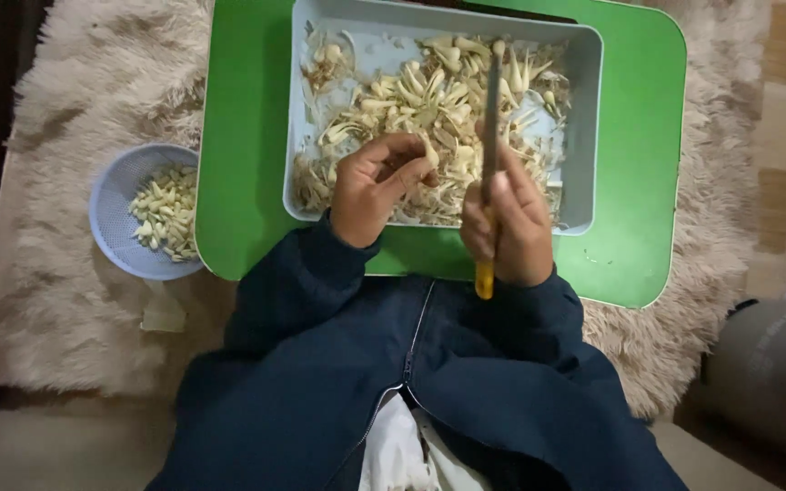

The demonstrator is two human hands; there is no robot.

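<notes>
Item 1. Round pale-blue plastic colander bowl (118, 205), far left on the cream shaggy rug (65, 273). Holds a small heap of peeled pale cloves (167, 211). It lies well apart from both hands.

Item 2. Low green plastic table with rounded corners (238, 182), over the person's lap. Bears the tray.

Item 3. Rectangular grey-white plastic tray (584, 136), filled with a loose pile of cream and straw-coloured garlic cloves and papery skins (411, 100); the far-left corner is nearly bare.

Item 4. Left hand (370, 191), over the tray's near edge, fingers curled shut on a single pale clove (429, 153). The clove is cream-coloured, narrow and mostly hidden; only its tip shows.

Item 5. Right hand (509, 223), closed around a small yellow-handled knife (488, 164), blade pointing away from the body, close beside the clove. Whether they touch cannot be told.

Handling note (judgement): paring goes best with the clove pinched firmly at its base, fingertips kept behind the edge, and short shallow strokes, all held over the tray so skins fall inside.
</notes>
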